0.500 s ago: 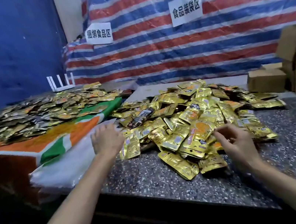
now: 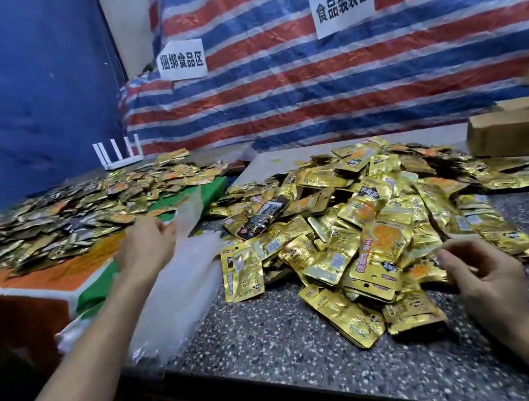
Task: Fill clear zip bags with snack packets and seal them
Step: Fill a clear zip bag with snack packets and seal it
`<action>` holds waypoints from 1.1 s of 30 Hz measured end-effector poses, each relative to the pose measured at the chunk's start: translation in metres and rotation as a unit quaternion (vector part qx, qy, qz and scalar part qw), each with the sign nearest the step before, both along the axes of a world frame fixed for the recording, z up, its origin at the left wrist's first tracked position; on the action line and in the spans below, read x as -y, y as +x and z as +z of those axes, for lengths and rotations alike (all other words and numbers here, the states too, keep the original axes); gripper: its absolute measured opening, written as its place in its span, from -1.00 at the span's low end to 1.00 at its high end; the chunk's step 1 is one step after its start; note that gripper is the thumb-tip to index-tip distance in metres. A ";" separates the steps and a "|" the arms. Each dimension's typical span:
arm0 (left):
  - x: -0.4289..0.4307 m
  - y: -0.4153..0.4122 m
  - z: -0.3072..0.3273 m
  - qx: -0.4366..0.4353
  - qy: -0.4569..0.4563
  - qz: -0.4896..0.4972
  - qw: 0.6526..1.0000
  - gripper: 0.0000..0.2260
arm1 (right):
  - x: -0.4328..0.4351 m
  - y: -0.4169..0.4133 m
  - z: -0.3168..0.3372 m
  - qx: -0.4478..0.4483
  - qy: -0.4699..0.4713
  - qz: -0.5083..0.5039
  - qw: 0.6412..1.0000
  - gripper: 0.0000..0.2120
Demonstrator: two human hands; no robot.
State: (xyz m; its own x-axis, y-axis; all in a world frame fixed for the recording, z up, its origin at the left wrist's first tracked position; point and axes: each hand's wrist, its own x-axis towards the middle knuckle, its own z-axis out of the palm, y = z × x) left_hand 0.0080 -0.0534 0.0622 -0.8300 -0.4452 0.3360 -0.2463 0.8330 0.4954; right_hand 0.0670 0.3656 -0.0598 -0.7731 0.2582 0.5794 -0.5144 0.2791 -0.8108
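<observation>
**While left hand (image 2: pixel 149 244) holds up one clear zip bag (image 2: pixel 190 208), snack packets (image 2: pixel 363 219) lie heaped**

Bag is pinched above the stack of clear bags (image 2: pixel 179 283) at the left edge of the speckled stone counter (image 2: pixel 277 337). Right hand (image 2: pixel 487 279) hovers loosely curled, holding nothing, beside the heap. Striped tarpaulin (image 2: pixel 309 99) hangs behind; cardboard boxes (image 2: pixel 509 134) sit at right.

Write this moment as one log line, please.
stage: bag pick | left hand: holds clear zip bag over bag stack | right hand: at edge of gold packet pile, grip unclear

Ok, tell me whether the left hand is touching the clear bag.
Touching. The head view shows the left hand pinching the upright clear bag at its lower end with its fingers.
</observation>
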 end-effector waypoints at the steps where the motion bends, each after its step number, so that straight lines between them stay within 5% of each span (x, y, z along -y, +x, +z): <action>1: -0.008 0.004 0.007 -0.069 -0.036 -0.019 0.997 -0.75 | 0.002 0.002 0.003 0.002 -0.023 0.009 1.000 -0.82; 4: -0.049 0.025 0.013 -0.277 -0.074 -0.177 0.941 -0.89 | 0.005 0.013 0.019 0.021 -0.110 0.052 0.992 -0.78; 7: -0.110 0.051 -0.005 -0.365 -0.128 -0.301 0.872 -0.77 | 0.006 0.025 0.040 0.093 -0.216 0.181 0.955 -0.64; 11: -0.186 0.072 -0.054 -0.343 -0.260 -0.433 0.792 -0.63 | 0.002 0.028 0.063 0.214 -0.226 0.293 0.904 -0.22; 15: -0.217 0.068 -0.080 -0.257 -0.349 -0.514 0.740 -0.65 | -0.003 0.023 0.075 0.286 -0.148 0.245 0.915 -0.44; 18: -0.225 0.064 -0.090 -0.234 -0.371 -0.535 0.722 -0.66 | -0.004 0.025 0.074 0.297 -0.057 0.220 0.927 -0.58; 22: -0.225 0.061 -0.098 -0.211 -0.391 -0.538 0.716 -0.66 | 0.002 0.029 0.076 0.319 -0.015 0.193 0.928 -0.49; 25: -0.224 0.060 -0.092 -0.173 -0.402 -0.536 0.722 -0.72 | 0.010 0.027 0.079 0.296 0.073 0.150 0.940 -0.71; 27: -0.221 0.056 -0.086 -0.143 -0.375 -0.549 0.733 -0.67 | 0.011 0.026 0.083 0.288 0.061 0.140 0.945 -0.75; 30: -0.221 0.054 -0.083 -0.147 -0.380 -0.561 0.720 -0.68 | 0.013 0.026 0.093 0.325 0.013 0.145 0.934 -0.53; 33: -0.227 0.056 -0.083 -0.149 -0.431 -0.544 0.704 -0.66 | 0.017 0.025 0.095 0.353 0.045 0.124 0.926 -0.69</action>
